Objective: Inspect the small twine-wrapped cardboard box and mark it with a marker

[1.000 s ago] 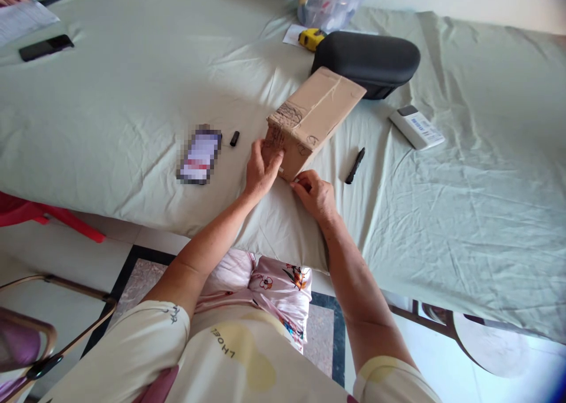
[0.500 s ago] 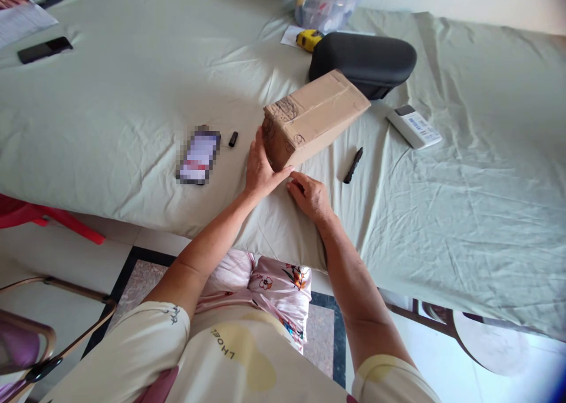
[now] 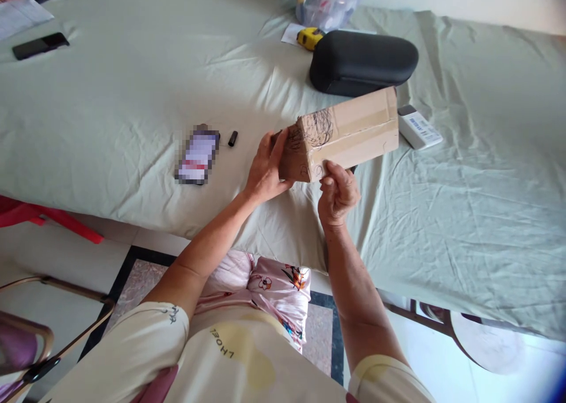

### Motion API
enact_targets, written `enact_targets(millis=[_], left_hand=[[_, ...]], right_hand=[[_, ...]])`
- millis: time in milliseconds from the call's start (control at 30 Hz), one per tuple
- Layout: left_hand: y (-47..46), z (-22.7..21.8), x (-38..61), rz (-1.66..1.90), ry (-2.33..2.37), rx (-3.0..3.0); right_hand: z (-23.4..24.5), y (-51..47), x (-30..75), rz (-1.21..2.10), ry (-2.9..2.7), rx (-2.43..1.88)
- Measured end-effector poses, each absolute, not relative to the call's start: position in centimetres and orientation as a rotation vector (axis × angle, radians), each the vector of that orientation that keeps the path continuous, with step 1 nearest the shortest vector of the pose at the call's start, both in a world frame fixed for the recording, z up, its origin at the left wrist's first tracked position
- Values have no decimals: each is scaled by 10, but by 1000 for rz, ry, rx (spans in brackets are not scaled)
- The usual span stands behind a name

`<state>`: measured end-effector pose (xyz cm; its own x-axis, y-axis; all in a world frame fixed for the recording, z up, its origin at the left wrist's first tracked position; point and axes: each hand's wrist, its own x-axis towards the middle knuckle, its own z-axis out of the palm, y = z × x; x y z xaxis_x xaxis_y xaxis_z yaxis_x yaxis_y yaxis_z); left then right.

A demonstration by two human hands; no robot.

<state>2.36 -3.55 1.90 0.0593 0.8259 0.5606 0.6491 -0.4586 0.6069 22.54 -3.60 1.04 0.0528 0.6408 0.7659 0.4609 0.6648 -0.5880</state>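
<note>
A brown cardboard box point(image 3: 354, 128) with black scribbles near its left end is tilted over the cloth-covered table. My left hand point(image 3: 267, 170) grips the box's left end, fingers on the far side and thumb low at the near side. At the lower front edge, my right hand point(image 3: 339, 193) has a fingertip against the box and its other fingers curled in. Just beyond that hand, only a bit of the black marker point(image 3: 354, 169) shows. A black cap point(image 3: 233, 138) lies left of my left hand, beside a phone point(image 3: 197, 155) with a blurred screen.
Behind the box sits a black hard case point(image 3: 362, 61), with a yellow tape measure point(image 3: 309, 38) and a clear plastic tub point(image 3: 329, 5) farther back. A white-and-grey box-shaped item point(image 3: 420, 128) lies right. Another dark phone point(image 3: 40, 46) is far left.
The box has turned and shifted right and nearer, its scribbled top now tipped more toward me. My right hand has moved up and right onto its front edge, covering most of the marker.
</note>
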Motion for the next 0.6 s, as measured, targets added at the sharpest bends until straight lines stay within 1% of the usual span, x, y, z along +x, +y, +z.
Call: enact_targets(millis=[267, 433, 600], left_hand=[[-24, 19, 13, 1479, 1322, 2133], [-27, 30, 9, 1396, 1386, 2073], [-29, 41, 0, 1318, 1389, 1985]], right_hand=[[9, -20, 239, 226, -1452, -1036], [14, -10, 262, 259, -1346, -1154], [19, -7, 273, 208, -1268, -1271]])
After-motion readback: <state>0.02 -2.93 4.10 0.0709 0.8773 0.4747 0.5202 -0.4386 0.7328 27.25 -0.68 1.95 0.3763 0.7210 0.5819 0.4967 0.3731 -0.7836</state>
